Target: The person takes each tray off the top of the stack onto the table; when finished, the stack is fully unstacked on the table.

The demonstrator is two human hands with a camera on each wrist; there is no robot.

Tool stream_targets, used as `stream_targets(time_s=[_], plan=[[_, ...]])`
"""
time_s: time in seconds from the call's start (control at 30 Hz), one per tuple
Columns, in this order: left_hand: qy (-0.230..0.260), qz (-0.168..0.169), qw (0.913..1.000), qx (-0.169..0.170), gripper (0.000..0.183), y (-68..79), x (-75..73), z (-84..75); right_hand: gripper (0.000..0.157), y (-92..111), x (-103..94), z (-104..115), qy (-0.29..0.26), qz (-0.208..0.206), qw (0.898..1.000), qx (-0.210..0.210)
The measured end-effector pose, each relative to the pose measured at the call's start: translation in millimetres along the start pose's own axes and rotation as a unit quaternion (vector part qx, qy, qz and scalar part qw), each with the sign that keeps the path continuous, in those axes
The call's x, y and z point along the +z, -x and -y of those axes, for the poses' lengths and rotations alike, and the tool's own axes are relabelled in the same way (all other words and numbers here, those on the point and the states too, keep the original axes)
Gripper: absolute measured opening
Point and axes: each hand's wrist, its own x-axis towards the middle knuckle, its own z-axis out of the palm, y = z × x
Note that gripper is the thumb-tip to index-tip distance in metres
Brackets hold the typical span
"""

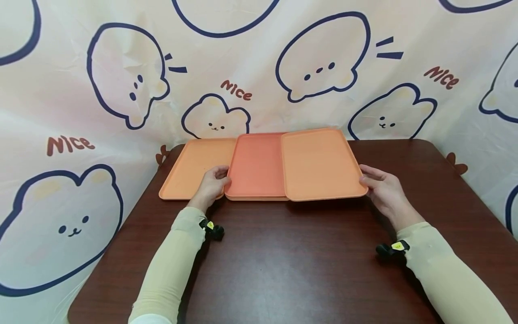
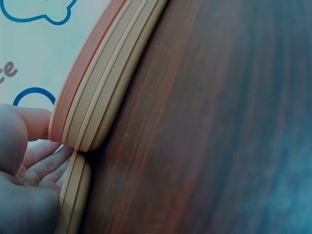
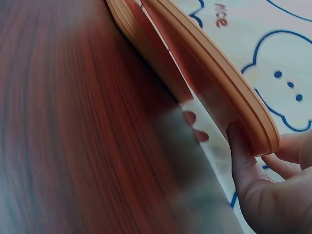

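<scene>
My right hand (image 1: 386, 193) pinches the right edge of a light orange tray (image 1: 321, 166). In the right wrist view the thumb lies against the underside of this tray (image 3: 209, 44), the fingers on its outer side. Its right part is raised off the table, and its left edge overlaps a coral tray (image 1: 256, 166). That coral tray tops a stack whose layered tan rims (image 2: 107, 78) show in the left wrist view. Against the stack's left side rests my left hand (image 1: 210, 184), thumb at the coral rim, other fingers loosely extended behind.
Another light orange tray (image 1: 190, 168) lies at the left of the stack, partly under my left hand. Everything stands near the back of a dark brown wooden table (image 1: 291, 256). Behind hangs a pale curtain (image 1: 259, 58) printed with cartoon bears.
</scene>
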Motion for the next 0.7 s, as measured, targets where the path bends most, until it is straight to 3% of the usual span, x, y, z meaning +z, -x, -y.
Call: stream_targets(time_s=[0.2, 0.37, 0.53, 0.7], plan=[[-0.009, -0.001, 1.0, 0.0, 0.058, 1.9, 1.3, -3.4, 0.073, -2, -25.8, 0, -0.019, -0.017, 0.999, -0.019], [-0.014, -0.001, 0.9999, -0.004, 0.057, 1.5, 1.7, -3.6, 0.072, -7, -40.4, -2, -0.001, -0.034, 0.999, -0.009], [-0.024, -0.004, 0.9997, -0.008, 0.056, 0.9, 2.6, -4.3, 0.069, -14, -42.4, -2, 0.072, -0.053, 0.996, 0.009], [-0.023, -0.008, 0.9996, -0.017, 0.056, 1.8, 1.7, -4.6, 0.064, -23, -35.8, -3, 0.166, -0.051, 0.985, -0.008]])
